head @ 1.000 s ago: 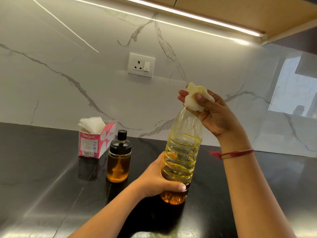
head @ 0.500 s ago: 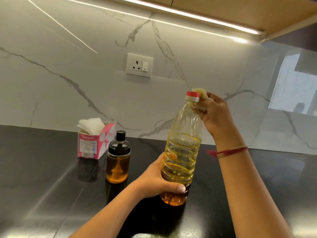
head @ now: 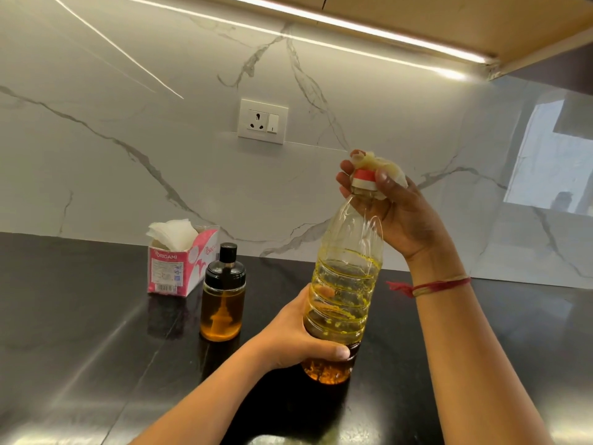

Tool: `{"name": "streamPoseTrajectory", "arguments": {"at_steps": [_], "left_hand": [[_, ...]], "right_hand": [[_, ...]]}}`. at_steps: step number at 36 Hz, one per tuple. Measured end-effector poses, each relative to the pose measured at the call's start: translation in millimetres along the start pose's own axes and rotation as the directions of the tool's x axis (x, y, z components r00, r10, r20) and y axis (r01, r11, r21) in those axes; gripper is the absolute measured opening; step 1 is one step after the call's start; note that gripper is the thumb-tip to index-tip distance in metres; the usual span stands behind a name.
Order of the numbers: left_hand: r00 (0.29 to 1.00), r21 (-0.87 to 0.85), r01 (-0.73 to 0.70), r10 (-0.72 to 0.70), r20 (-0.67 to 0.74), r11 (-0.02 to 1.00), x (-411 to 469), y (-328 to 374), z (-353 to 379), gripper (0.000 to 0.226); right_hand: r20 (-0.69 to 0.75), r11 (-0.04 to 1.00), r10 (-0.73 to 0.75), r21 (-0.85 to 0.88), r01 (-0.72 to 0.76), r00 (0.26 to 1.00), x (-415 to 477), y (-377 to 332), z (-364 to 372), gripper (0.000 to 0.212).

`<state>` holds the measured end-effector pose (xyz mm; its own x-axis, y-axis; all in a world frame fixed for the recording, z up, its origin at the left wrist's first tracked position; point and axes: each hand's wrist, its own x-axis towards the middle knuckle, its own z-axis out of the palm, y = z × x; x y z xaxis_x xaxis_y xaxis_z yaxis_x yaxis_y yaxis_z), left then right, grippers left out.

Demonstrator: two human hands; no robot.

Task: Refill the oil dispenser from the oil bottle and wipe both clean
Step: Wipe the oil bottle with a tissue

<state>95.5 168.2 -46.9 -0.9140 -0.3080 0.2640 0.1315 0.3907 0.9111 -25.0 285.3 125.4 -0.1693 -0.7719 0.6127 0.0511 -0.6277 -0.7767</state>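
Far left of the oil bottle (head: 345, 284), the pink tissue box (head: 178, 268) sits on the black counter (head: 80, 332), white sheets poking out of its top. Nearer the bottle, on its left but apart from it, stands the oil dispenser (head: 222, 305), black lid on, amber oil inside. The left hand (head: 293, 335) wraps the bottle's lower body, thumb across the front, and the bottle is upright. Up top, the right hand (head: 398, 216) curls around the bottle's red cap (head: 363, 175), a crumpled tissue (head: 390, 167) bunched between fingers and cap.
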Motion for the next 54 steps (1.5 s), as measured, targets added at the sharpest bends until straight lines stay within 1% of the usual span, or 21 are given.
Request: {"name": "streamPoseTrajectory", "arguments": {"at_steps": [2, 6, 10, 13, 16, 19, 20, 22, 23, 25, 26, 29, 30, 33, 34, 38, 41, 44, 48, 51, 54], "left_hand": [[1.000, 0.001, 0.001, -0.001, 0.000, 1.000, 0, 0, 0, 0.095], [1.000, 0.004, 0.000, 0.000, -0.013, 1.000, 0, 0, 1, 0.096], [1.000, -0.005, -0.004, 0.004, -0.017, 1.000, 1, -1, 1, 0.096], [1.000, -0.006, 0.002, -0.002, -0.018, 1.000, 1, -1, 1, 0.096], [1.000, -0.004, 0.010, -0.010, -0.024, 1.000, 1, -1, 1, 0.097], [1.000, 0.003, 0.006, -0.006, -0.022, 1.000, 0, 0, 1, 0.100], [1.000, 0.006, 0.004, -0.003, -0.023, 1.000, 0, 0, 1, 0.100], [1.000, 0.008, -0.001, 0.001, -0.021, 1.000, 0, 0, 2, 0.100], [1.000, 0.006, -0.001, 0.002, -0.017, 1.000, -1, 0, 2, 0.099], [1.000, 0.005, 0.000, 0.001, -0.010, 1.000, -1, 1, 2, 0.097], [1.000, 0.004, 0.000, 0.000, -0.010, 1.000, 0, 1, 2, 0.097], [1.000, 0.001, -0.001, 0.001, -0.012, 1.000, 0, 1, 2, 0.096], [1.000, -0.001, -0.002, 0.002, -0.011, 1.000, 0, 1, 2, 0.096], [1.000, -0.016, -0.006, 0.006, -0.006, 1.000, 0, 1, 2, 0.096], [1.000, -0.018, -0.007, 0.007, -0.005, 1.000, 0, 1, 2, 0.096], [1.000, -0.025, -0.012, 0.011, -0.013, 1.000, 1, 0, 3, 0.099], [1.000, -0.024, -0.011, 0.011, -0.016, 1.000, 1, -1, 2, 0.099], [1.000, -0.028, -0.013, 0.012, -0.014, 1.000, 1, -1, 2, 0.097], [1.000, -0.028, -0.015, 0.015, -0.003, 0.999, 1, -1, 2, 0.097], [1.000, -0.027, -0.011, 0.011, -0.007, 1.000, 1, -1, 2, 0.098], [1.000, -0.035, 0.000, 0.000, 0.000, 0.999, 2, -2, 1, 0.097]], "right_hand": [[-0.032, 0.999, -0.001, -0.054, 0.000, 0.999, 0, -4, -2, 0.042], [-0.106, 0.959, -0.014, -0.283, -0.017, 0.994, 1, -13, 1, 0.038], [-0.186, 0.826, -0.100, -0.563, -0.023, 0.978, -1, -26, 15, 0.040], [-0.199, 0.617, -0.200, -0.786, -0.034, 0.959, -4, -33, 29, 0.032], [-0.182, 0.264, -0.369, -0.961, -0.085, 0.911, -7, -34, 47, 0.034], [-0.075, -0.066, -0.495, -0.990, -0.124, 0.866, -13, -31, 64, 0.022], [-0.037, -0.123, -0.513, -0.986, -0.116, 0.858, -16, -30, 67, 0.020], [0.003, -0.163, -0.508, -0.982, -0.092, 0.861, -20, -32, 70, 0.018], [-0.007, -0.146, -0.485, -0.985, -0.089, 0.875, -20, -36, 70, 0.017], [-0.066, -0.034, -0.448, -0.995, -0.091, 0.892, -19, -46, 66, 0.012], [-0.105, 0.052, -0.437, -0.994, -0.092, 0.893, -18, -50, 61, 0.009], [-0.246, 0.409, -0.389, -0.910, -0.073, 0.888, -17, -61, 42, 0.007], [-0.276, 0.472, -0.388, -0.879, -0.068, 0.879, -16, -61, 36, 0.008], [-0.313, 0.493, -0.483, -0.869, -0.042, 0.818, -11, -52, 21, 0.014], [-0.345, 0.534, -0.491, -0.845, -0.037, 0.800, -8, -45, 17, 0.016], [-0.520, 0.863, -0.296, -0.506, -0.009, 0.801, 9, -13, 14, 0.028], [-0.488, 0.921, -0.205, -0.391, -0.002, 0.849, 17, 3, 21, 0.037], [-0.367, 0.979, -0.093, -0.202, 0.018, 0.926, 19, 3, 22, 0.038], [-0.188, 1.000, -0.022, -0.009, 0.020, 0.982, 13, -3, 10, 0.034], [-0.078, 0.998, 0.030, -0.057, -0.034, 0.997, 9, -4, 3, 0.037], [-0.040, 0.991, -0.001, -0.137, -0.005, 0.999, 6, -2, 1, 0.031]]}}
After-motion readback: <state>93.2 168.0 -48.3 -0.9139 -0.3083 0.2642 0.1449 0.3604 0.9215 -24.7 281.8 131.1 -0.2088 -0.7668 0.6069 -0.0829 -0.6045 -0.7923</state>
